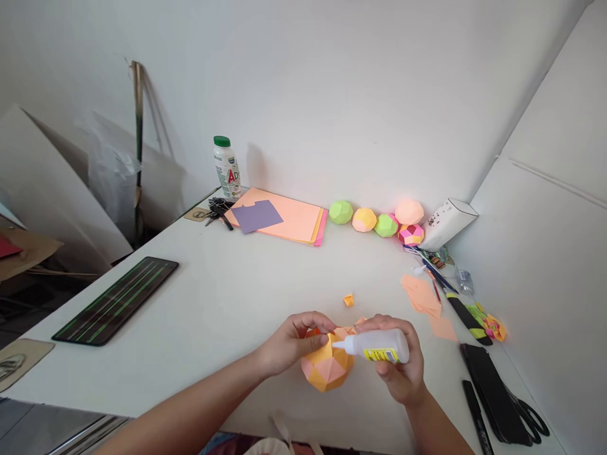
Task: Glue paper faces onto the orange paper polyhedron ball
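Observation:
Near the table's front edge sits a faceted paper ball (327, 368) in orange and peach. My left hand (296, 341) is closed on the ball's upper left, thumb and fingers pinching a flap. In my right hand (403, 354) is a clear glue bottle (382, 346) with a yellow label, tilted sideways, its white nozzle pointing left at the top of the ball. Whether the nozzle touches the paper cannot be told. A small orange folded piece (349, 300) lies just behind the ball.
Against the wall stand finished paper balls (341, 212), coloured sheets (289, 218) and a white bottle (227, 167). A dark panel (116, 300) lies left. On the right are peach paper pieces (422, 295), a cutter (467, 318), a black case (493, 392) and scissors (531, 417).

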Motion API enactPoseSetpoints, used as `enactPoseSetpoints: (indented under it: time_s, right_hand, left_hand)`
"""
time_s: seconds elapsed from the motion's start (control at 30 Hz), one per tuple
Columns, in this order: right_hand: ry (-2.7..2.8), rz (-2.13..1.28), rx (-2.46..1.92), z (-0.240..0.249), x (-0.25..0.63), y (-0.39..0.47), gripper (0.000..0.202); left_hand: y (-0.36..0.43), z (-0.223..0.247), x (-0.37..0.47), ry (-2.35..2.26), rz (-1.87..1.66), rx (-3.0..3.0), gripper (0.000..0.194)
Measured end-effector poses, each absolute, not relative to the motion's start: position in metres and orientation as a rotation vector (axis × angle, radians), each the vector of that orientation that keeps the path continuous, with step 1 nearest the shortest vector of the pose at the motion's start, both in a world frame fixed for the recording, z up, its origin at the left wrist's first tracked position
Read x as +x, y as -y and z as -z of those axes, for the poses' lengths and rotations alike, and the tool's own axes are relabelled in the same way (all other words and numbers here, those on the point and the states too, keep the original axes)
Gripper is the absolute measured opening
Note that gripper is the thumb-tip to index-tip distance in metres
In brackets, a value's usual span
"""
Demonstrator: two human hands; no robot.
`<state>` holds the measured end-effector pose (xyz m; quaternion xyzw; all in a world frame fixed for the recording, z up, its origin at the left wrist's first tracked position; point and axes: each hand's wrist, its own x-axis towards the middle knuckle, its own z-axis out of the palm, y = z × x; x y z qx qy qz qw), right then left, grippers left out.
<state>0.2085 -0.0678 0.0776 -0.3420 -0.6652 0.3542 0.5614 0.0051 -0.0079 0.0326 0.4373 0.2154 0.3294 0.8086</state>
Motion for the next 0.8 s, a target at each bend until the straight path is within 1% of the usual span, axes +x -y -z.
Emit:
enactPoseSetpoints:
  time_s: [0.4,0.8]
  right_hand:
    - [1.595,-0.692,-0.796,-0.0764,0.2010,0.0680,0.037]
    - [1.635,-0.677,-0.781,-0.0802,0.2008,0.0674,0.037]
  left_hand:
    - [0.0067,-0.0333,0.0053,-0.491,-0.704,1.006,0.018]
    - [0.0063,-0.0340,0.0057,-0.527,-0.680,0.925,0.022]
